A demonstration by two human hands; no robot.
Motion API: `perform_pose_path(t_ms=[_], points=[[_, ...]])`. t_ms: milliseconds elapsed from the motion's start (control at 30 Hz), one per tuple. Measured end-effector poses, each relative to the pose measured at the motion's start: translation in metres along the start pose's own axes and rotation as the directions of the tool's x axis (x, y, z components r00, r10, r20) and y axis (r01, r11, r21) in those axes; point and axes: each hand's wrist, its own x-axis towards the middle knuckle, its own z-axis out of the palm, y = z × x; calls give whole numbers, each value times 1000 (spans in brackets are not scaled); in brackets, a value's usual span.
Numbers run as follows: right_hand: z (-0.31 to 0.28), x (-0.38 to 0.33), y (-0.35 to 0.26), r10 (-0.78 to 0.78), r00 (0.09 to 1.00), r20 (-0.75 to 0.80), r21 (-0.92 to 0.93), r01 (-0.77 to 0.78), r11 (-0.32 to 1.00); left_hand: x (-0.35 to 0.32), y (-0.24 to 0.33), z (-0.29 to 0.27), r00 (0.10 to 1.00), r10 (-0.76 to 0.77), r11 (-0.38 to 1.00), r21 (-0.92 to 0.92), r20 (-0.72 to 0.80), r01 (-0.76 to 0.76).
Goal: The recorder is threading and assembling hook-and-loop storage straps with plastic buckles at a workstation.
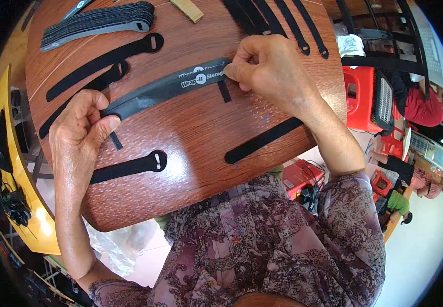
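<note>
Both my hands stretch a pair of grey hook-and-loop straps (152,95) level above the brown table; white print marks their faces, and they overlap nearly edge to edge. My left hand (75,128) is closed, pinching the left end between thumb and fingers. At the other end, the thumb and forefinger of my right hand (272,69) grip the straps. Small dark strips show beneath them, one near each hand. A black strap with a slotted end (103,65) lies beyond my left hand. Nearer me are another slotted black strap (129,168) and a plain black strap end (262,140).
A thick stack of straps (98,24) sits at the table's far left, with several more black straps (293,25) at the far right. A yellowish flat piece (187,10) lies between. Red stools (359,97) and other people are to the right; a yellow table (27,204) stands left.
</note>
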Motion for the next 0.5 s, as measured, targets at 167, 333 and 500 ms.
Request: perform_pose_path(t_ms=[167, 333, 500], points=[[0, -1, -3, -48, 999, 10, -128, 49, 991, -1, -1, 0, 1000, -5, 1000, 16, -9, 6], [2, -2, -3, -88, 996, -20, -242, 80, 967, -4, 8, -3, 999, 39, 992, 117, -23, -36], [2, 0, -2, -52, 999, -17, -270, 46, 962, -14, 30, 1, 866, 498, 665, 623, 41, -412]])
